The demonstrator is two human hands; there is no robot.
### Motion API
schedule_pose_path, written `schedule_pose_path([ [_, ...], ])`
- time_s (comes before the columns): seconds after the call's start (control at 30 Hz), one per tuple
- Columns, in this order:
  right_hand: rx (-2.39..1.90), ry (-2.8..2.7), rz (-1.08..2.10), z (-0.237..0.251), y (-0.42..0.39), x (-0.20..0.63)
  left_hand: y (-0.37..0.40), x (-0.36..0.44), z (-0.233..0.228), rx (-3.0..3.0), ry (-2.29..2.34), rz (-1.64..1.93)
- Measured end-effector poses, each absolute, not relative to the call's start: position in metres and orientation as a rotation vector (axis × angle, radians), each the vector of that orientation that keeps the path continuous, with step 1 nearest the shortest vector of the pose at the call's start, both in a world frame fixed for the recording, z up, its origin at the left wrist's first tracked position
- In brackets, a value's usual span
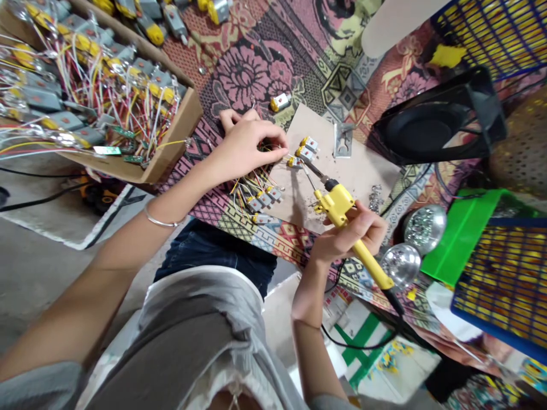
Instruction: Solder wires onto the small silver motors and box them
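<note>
I see the small grey-and-yellow motor (pixel 294 162) lying on the bare tan board (pixel 363 165), at its left edge, touching the dark metal tip of the yellow-handled soldering iron (pixel 342 210). My left hand (pixel 250 145) pinches down at that motor's wires, fingers (pixel 280 152) drawn together on them just beside the tip. My right hand (pixel 350 233) is wrapped around the iron's yellow body, fingers clamped on it like a pen, its black cord trailing down off the bench.

Two more motors of the same kind (pixel 307 148) sit just above the first on the board, and a row of wired ones (pixel 260 199) lies on the patterned cloth (pixel 256 74) under my left wrist. A small metal bracket (pixel 343 139) rests further up the board. Beyond my left hand an open cardboard box (pixel 175 142) holds a tangle of wired motors. On my right side stand a black fan housing (pixel 440 119), two shiny reflector cups (pixel 410 245) and a green tray (pixel 461 233).

My worry is how close my left fingertips are to the hot tip: a small slip of either hand could burn them. I also judge that the loose motor could skid on the board and smear the joint, and the tip could scorch neighbouring wire insulation.
</note>
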State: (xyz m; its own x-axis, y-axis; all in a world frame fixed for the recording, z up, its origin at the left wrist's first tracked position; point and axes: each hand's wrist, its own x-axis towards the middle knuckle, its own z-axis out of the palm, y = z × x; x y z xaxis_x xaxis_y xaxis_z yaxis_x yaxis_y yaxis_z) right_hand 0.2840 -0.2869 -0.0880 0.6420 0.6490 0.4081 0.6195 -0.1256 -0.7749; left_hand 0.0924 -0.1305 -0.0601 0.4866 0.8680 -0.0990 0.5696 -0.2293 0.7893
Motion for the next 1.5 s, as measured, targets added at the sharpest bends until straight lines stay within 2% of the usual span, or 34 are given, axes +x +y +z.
schedule_pose_path([
  [0.1, -1.724, -0.918, -0.075, -0.0884, -0.2852, 0.2812, -0.1302, 0.0925, -0.0601, 1.919, 1.189, 0.473],
  [0.37, -1.633, -0.961, -0.034, -0.0844, -0.2814, 0.2770, -0.1301, 0.0926, -0.0615, 1.889, 1.192, 0.480],
  [0.67, -1.760, -0.962, 0.015, -0.0851, -0.2841, 0.2766, -0.1286, 0.0909, -0.0672, 1.822, 1.139, 0.531],
  [0.9, -1.784, -0.960, -0.166, -0.0813, -0.2819, 0.2768, -0.1289, 0.0910, -0.0657, 1.838, 1.148, 0.510],
  [1.27, -1.782, -0.954, -0.195, -0.0812, -0.2794, 0.2752, -0.1298, 0.0921, -0.0622, 1.847, 1.174, 0.494],
  [1.5, -1.834, -0.986, -0.064, -0.0828, -0.2829, 0.2758, -0.1296, 0.0920, -0.0609, 1.824, 1.185, 0.495],
])
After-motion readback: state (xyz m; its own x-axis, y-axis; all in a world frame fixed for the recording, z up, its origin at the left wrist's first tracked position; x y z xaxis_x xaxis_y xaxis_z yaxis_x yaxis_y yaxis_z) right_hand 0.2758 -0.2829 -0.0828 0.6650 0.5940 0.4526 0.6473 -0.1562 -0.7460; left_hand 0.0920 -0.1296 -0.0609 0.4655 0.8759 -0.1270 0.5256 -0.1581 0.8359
